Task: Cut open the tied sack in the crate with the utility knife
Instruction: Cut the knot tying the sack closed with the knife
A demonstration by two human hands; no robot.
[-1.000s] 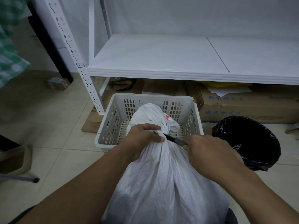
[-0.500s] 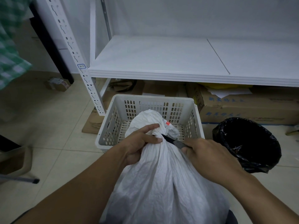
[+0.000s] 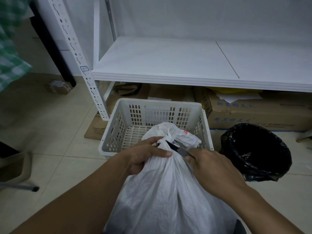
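The crate (image 3: 158, 102) stands on the floor (image 3: 50, 132) before the shelf (image 3: 168, 65), with boxes (image 3: 253, 114) behind it under the shelf and the bin (image 3: 226, 142) just right of it. The sack (image 3: 165, 191) lies nearest, its tied top over the crate's near rim. The left hand (image 3: 143, 154) grips its neck from the left, and the right hand (image 3: 212, 166) holds the knife (image 3: 175, 147) against the knot from the right.

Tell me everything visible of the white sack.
The white sack is thin, crinkled plastic, bulging, its neck tied in a knot, a small red mark near the top. The left hand grips the neck; the utility knife in the right hand meets the knot. Its top overlaps the near rim of the crate.
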